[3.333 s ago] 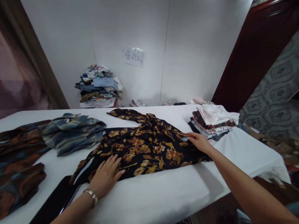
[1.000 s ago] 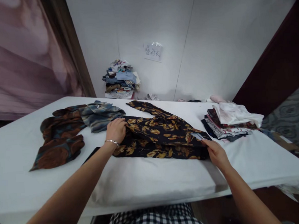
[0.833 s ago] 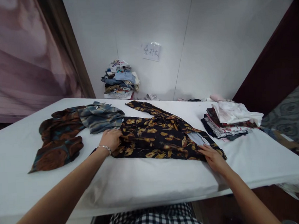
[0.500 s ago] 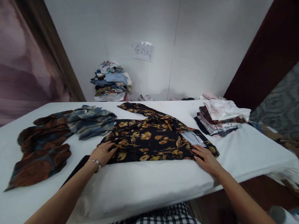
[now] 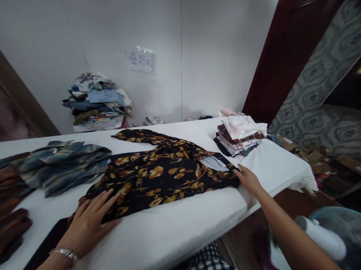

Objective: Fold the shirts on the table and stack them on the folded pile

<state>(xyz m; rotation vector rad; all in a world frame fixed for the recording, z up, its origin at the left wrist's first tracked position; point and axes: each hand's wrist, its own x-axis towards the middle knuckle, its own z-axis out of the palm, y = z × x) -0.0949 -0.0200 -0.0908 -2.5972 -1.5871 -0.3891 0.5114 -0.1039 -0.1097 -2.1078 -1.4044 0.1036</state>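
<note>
Brown patterned garment (image 5: 6,186): loose, cut off by the left edge.
Black item (image 5: 42,251): flat, partly hidden by the forearm; kind not clear.
Blue plaid garment (image 5: 66,162): crumpled, on the bench (image 5: 174,229).
Left hand (image 5: 88,224): palm down on the left end of the floral shirt; fingers spread, gripping nothing. Half a second ago they were bunched closer together; now fanned out, which suggests smoothing or steadying.
Clothes pile (image 5: 99,101): behind the bench, against the wall.
Dark floral shirt (image 5: 164,174): one, laid lengthwise between the hands, one sleeve stretched toward the far left; body nearly flat, soft creases left.
Pale lining (image 5: 214,163): shows in the opening toward the right end, left of the right fingers.
Right hand (image 5: 250,181): shifted from the cloth beside the lining to the shirt's right edge; fingers loosely extended, tips at that edge; whether they pinch cloth cannot be told. Judged as squaring the end.
Folded stack (image 5: 240,135): white piece uppermost, beyond the right hand, apart from the shirt.
</note>
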